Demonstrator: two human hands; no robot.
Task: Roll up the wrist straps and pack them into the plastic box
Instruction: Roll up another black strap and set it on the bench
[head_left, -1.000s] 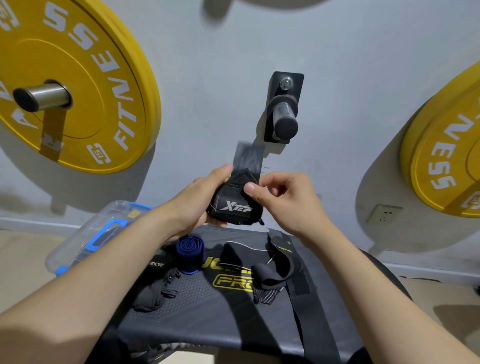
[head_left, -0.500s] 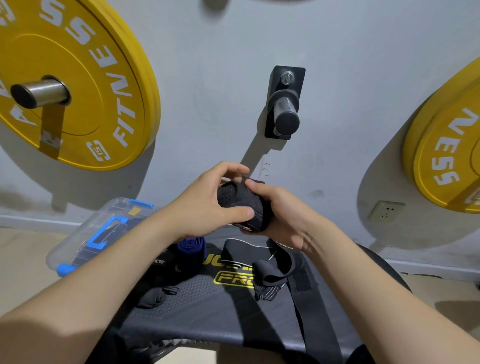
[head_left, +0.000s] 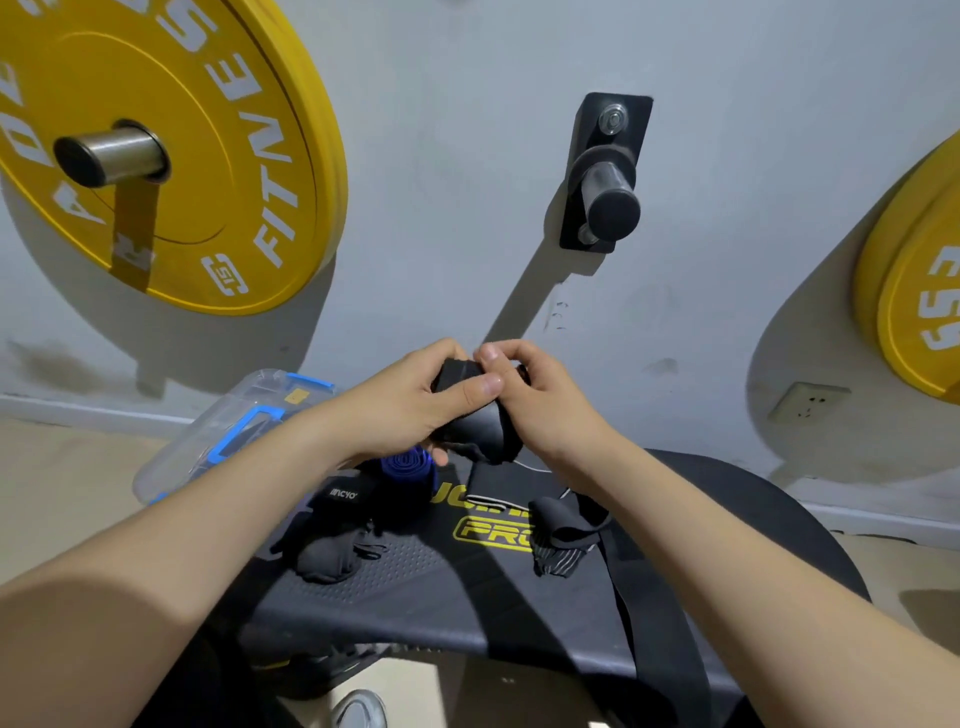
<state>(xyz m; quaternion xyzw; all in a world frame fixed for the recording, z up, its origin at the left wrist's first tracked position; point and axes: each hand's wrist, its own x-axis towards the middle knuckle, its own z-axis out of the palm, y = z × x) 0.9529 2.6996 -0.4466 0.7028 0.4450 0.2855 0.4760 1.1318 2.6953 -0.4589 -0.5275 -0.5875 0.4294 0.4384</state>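
Both hands hold a black wrist strap (head_left: 475, 423), rolled into a thick bundle, above the far end of a black bench (head_left: 415, 577). My left hand (head_left: 410, 405) grips it from the left with the thumb across its front. My right hand (head_left: 540, 400) pinches its top right edge. A rolled blue strap (head_left: 408, 465) stands on the bench just below my left hand. A long black strap (head_left: 644, 597) lies unrolled across the bench's right side. Left of the bench, on the floor, sits the clear plastic box (head_left: 208, 441) with blue latches.
Black gloves or wraps (head_left: 332, 556) lie on the bench's left part. Yellow weight plates (head_left: 156, 150) (head_left: 919, 306) hang on the wall at left and right, with an empty black peg (head_left: 608, 192) between them. A wall socket (head_left: 808, 402) sits low on the right.
The strap's loose tail, standing up a second ago, has been wound in, and the bundle is now compact. Both hands closed around it and shifted slightly.
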